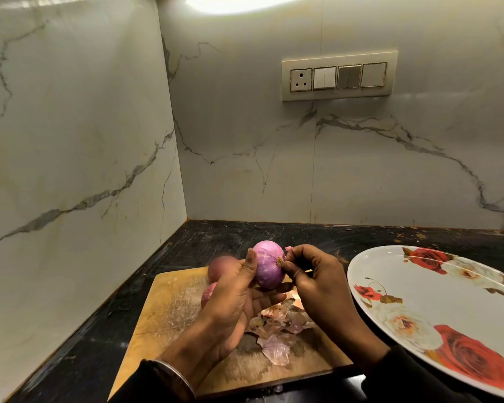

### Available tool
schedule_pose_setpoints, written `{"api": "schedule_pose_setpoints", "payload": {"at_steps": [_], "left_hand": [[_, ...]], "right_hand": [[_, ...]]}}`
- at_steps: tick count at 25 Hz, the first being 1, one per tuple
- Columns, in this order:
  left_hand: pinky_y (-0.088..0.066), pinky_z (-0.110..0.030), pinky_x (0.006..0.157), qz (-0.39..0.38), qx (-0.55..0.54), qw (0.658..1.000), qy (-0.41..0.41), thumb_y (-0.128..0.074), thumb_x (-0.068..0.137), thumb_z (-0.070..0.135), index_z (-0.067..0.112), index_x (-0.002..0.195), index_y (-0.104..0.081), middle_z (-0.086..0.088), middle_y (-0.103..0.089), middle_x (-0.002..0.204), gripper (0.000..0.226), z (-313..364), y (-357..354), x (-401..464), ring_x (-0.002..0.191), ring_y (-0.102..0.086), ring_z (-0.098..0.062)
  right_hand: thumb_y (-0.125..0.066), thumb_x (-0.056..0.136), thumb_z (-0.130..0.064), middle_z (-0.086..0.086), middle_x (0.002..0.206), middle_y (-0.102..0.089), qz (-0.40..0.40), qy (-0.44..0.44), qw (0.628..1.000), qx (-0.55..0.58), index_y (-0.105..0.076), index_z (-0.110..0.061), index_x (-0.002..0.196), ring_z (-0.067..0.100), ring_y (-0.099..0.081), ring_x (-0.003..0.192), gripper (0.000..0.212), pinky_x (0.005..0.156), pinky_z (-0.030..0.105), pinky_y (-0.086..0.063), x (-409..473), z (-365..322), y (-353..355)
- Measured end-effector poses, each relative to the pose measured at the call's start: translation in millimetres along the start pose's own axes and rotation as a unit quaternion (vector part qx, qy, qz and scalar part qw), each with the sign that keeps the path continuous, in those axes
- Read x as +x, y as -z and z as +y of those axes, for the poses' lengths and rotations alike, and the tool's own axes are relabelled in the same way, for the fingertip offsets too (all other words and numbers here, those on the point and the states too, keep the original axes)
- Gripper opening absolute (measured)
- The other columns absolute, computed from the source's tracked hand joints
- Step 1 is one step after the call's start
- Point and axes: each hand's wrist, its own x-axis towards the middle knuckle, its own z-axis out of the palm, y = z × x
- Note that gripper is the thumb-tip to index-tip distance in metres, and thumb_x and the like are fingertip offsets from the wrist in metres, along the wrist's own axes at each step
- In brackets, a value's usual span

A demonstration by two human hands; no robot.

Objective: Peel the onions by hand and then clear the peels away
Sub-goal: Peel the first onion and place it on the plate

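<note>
A purple onion (269, 264) was held above the board (169, 309), cradled in the left hand (239, 298) with thumb curled on its side, while the right hand (312, 274) pinched skin at its root end. Two more onions (220, 267) sat on the board behind the left hand, peels (277, 330) lay beneath the hands, and a floral plate (437, 303) rested on the counter (221, 237) just right.

left hand (233, 298): bare
right hand (317, 283): bare
left wrist: a metal bangle (176, 376) beside the cuff
sleeves: dark, long, one dark sleeve (413, 379) on each arm
</note>
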Motion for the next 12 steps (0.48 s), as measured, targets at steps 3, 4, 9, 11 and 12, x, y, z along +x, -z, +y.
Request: {"api": "schedule_pose_setpoints", "payload": {"at_steps": [3,4,9,11,12], "left_hand": [[-0.062,-0.034,0.065,0.006,-0.034,0.999,-0.009,-0.049,0.092,0.040,0.000,0.126,-0.055,-0.029,-0.069,0.112,0.053,-0.4,-1.1,0.2,0.088,-0.073,-0.034],[-0.062,-0.036,0.066,0.008,-0.043,0.999,-0.013,-0.048,0.095,0.039,0.002,0.129,-0.052,-0.030,-0.067,0.115,0.051,-0.6,-0.4,0.9,0.091,-0.072,-0.036],[-0.063,-0.036,0.067,0.011,-0.052,0.998,-0.014,-0.041,0.103,0.040,0.014,0.130,-0.050,-0.030,-0.069,0.108,0.039,3.0,1.8,0.1,0.097,-0.070,-0.043],[-0.063,-0.035,0.066,0.008,-0.045,0.999,-0.015,-0.039,0.103,0.041,0.013,0.124,-0.053,-0.029,-0.071,0.103,0.037,3.7,0.1,-1.3,0.093,-0.070,-0.041],[-0.063,-0.035,0.065,0.006,-0.040,0.999,-0.016,-0.039,0.103,0.041,0.012,0.121,-0.054,-0.028,-0.072,0.101,0.037,3.6,-0.7,-2.0,0.091,-0.070,-0.040]], "right_hand": [[-0.064,0.091,-0.002,-0.002,0.077,-0.065,-0.021,-0.018,0.999,0.034,-0.064,-0.019,0.078,0.013,-0.063,0.076,0.022,0.064,0.028,-0.057,-2.4,-0.2,-5.8],[-0.063,0.091,-0.001,-0.002,0.078,-0.065,-0.022,-0.020,0.999,0.039,-0.063,-0.020,0.079,0.016,-0.063,0.078,0.023,0.067,0.031,-0.058,-2.7,-0.2,-7.3],[-0.065,0.090,0.000,-0.003,0.079,-0.069,0.049,-0.068,0.996,0.024,-0.064,-0.021,0.087,0.009,-0.068,0.077,0.021,0.071,0.031,-0.059,3.7,6.7,4.5],[-0.065,0.089,0.001,-0.008,0.083,-0.072,0.010,-0.061,0.998,-0.035,-0.071,-0.023,0.094,0.003,-0.068,0.076,0.025,0.070,0.022,-0.057,5.2,8.5,8.7],[-0.064,0.090,0.001,-0.010,0.085,-0.073,-0.024,-0.056,0.995,-0.073,-0.075,-0.024,0.097,0.000,-0.068,0.077,0.028,0.070,0.016,-0.055,5.4,9.5,8.5]]}}
